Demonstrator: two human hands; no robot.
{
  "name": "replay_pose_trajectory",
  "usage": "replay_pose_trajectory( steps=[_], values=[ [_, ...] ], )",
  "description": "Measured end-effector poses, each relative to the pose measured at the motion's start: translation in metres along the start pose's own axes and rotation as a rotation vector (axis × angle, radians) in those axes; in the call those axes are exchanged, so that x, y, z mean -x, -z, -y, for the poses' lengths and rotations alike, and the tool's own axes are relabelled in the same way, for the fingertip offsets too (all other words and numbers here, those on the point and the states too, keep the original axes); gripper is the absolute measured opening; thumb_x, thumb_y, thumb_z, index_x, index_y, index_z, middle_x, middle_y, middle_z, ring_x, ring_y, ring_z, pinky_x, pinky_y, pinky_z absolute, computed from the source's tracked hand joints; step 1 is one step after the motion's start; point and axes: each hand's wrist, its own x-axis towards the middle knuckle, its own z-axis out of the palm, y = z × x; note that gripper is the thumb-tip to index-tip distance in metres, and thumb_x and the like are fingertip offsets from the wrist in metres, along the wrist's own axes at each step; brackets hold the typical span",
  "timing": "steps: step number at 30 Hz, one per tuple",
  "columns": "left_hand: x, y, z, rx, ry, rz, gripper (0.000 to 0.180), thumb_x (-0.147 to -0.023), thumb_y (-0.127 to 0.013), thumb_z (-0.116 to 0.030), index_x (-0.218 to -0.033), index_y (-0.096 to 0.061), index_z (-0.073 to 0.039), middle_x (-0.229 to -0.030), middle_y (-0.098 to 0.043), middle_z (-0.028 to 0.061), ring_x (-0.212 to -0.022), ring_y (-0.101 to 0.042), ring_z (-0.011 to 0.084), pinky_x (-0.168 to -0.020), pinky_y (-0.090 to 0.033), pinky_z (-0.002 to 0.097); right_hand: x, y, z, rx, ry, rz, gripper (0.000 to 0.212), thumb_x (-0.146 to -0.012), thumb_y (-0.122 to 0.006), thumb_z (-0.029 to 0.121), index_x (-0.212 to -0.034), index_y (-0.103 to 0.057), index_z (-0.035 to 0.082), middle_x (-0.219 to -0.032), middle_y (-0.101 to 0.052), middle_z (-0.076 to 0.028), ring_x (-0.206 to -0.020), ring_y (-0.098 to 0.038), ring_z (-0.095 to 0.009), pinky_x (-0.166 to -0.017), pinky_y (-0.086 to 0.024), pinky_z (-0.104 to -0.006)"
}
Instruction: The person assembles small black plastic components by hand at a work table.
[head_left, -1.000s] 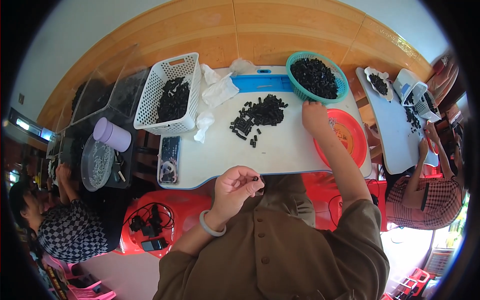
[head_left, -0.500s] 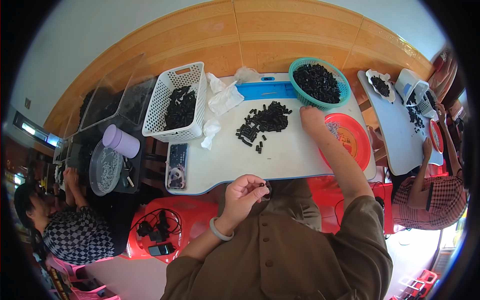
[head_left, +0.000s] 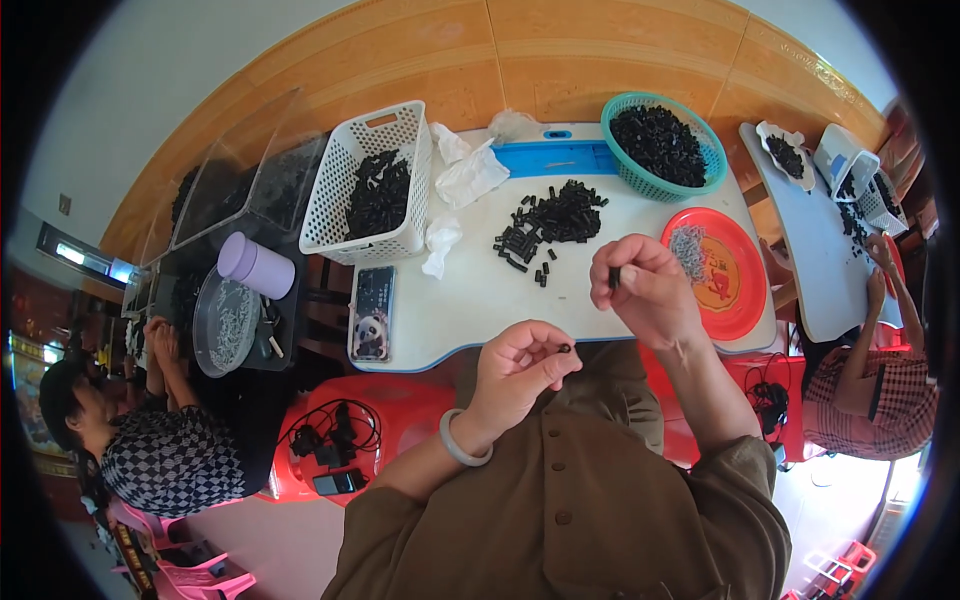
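My left hand (head_left: 515,375), a pale band on its wrist, is closed in a pinch at the table's front edge. A small dark piece (head_left: 565,348) shows end-on between its thumb and forefinger. Higher and to the right, my right hand (head_left: 650,290) is raised over the front of the table. It pinches a short black cylinder (head_left: 614,277) between thumb and fingers. Beyond both hands a pile of similar black cylinders (head_left: 562,215) lies on the white table (head_left: 480,300). Beside my right hand, a red plate (head_left: 742,312) holds thin silvery pieces (head_left: 687,252).
A teal basket (head_left: 660,187) full of black pieces stands far right, a white basket (head_left: 412,205) far left. White tissues (head_left: 470,178) and a phone (head_left: 372,310) lie on the table. Co-workers sit at side tables left (head_left: 160,450) and right (head_left: 850,390).
My right hand has come from beside the teal basket toward me and left, now with a black cylinder in its fingers. My left hand has risen slightly; the whole view has shifted a little.
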Motion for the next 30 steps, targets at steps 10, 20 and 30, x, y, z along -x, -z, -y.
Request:
replay_pose_trajectory(
  steps=[10, 20, 30],
  values=[
    [0.011, 0.016, 0.011, -0.02, -0.042, -0.094, 0.014, -0.087, -0.065, -0.002, -0.099, -0.059, 0.0, -0.084, -0.066, 0.0108, -0.067, -0.058, 0.0094, -0.059, -0.047, 0.0205, -0.013, 0.046, -0.041, 1.179, 0.159, -0.22, 0.005, -0.084, -0.059, -0.001, -0.086, -0.063, 0.002, -0.083, -0.063, -0.009, -0.075, -0.062, -0.021, -0.066, -0.051, -0.0341],
    [0.015, 0.029, 0.017, -0.041, 0.004, -0.162, 0.013, -0.087, -0.065, -0.003, -0.099, -0.06, 0.0, -0.084, -0.066, 0.0096, -0.069, -0.059, 0.0094, -0.059, -0.047, 0.0205, -0.045, 0.104, -0.097, 1.798, 0.385, -0.196, 0.012, -0.075, -0.061, 0.0, -0.085, -0.065, 0.007, -0.085, -0.06, -0.01, -0.082, -0.061, -0.031, -0.069, -0.051, -0.039],
    [0.011, 0.033, 0.023, -0.055, 0.029, -0.165, 0.012, -0.088, -0.064, -0.004, -0.099, -0.06, 0.0, -0.084, -0.065, 0.0084, -0.07, -0.059, 0.0093, -0.059, -0.046, 0.0202, -0.062, 0.078, -0.11, 1.853, 0.206, 0.015, 0.007, -0.074, -0.063, 0.005, -0.081, -0.064, 0.007, -0.08, -0.058, -0.01, -0.076, -0.061, -0.031, -0.065, -0.052, -0.0407]
  ],
)
